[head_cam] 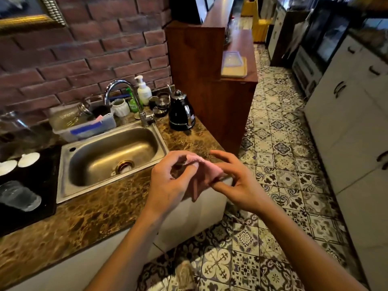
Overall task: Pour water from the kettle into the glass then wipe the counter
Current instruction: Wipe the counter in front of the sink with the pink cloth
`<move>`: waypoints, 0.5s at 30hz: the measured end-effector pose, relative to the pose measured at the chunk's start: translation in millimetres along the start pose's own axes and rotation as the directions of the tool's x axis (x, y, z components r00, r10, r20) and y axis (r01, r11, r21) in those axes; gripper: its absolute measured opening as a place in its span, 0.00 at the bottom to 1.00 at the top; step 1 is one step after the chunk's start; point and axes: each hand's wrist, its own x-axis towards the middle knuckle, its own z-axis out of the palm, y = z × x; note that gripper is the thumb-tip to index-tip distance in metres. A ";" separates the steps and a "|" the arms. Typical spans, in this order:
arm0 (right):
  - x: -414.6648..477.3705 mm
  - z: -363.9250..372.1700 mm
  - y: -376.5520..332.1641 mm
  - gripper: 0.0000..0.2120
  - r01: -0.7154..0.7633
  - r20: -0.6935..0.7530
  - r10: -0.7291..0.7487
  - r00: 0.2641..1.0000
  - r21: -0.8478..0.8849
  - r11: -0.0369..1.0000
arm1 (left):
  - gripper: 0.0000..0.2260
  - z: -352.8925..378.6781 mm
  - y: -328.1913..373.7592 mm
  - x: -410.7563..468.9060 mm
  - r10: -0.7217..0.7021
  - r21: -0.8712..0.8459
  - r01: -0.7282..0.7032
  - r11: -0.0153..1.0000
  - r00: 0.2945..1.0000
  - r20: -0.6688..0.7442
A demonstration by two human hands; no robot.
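Note:
A black electric kettle [181,111] stands upright on its base at the back right of the brown marble counter [88,219]. A clear glass [17,197] sits on a black mat at the far left. Over the counter's front right corner, both hands hold a small pink cloth [204,168]. My left hand [174,181] pinches its upper edge between thumb and fingers. My right hand [235,179] grips its other end with the index finger stretched out. The cloth hangs in the air, apart from the counter and well in front of the kettle.
A steel sink [111,158] with a chrome tap [126,95] fills the counter's middle. Behind it stand a plastic tub [84,124], soap bottles [143,91] and small jars. A tall wooden cabinet [210,80] rises right of the kettle. White cupboards [346,122] line the tiled aisle.

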 end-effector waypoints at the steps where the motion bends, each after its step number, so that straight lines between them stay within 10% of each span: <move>1: 6.1 -3.2 3.5 0.13 -0.018 0.002 0.018 1.000 0.002 1.000 | 0.05 0.7 -2.4 7.0 -0.024 -0.043 0.024 0.999 1.000 0.001; 15: 162.1 -39.2 77.0 0.09 -0.152 0.032 0.152 0.988 0.018 0.988 | 0.05 -17.6 -101.6 156.6 -0.304 -0.115 0.301 0.947 0.953 -0.012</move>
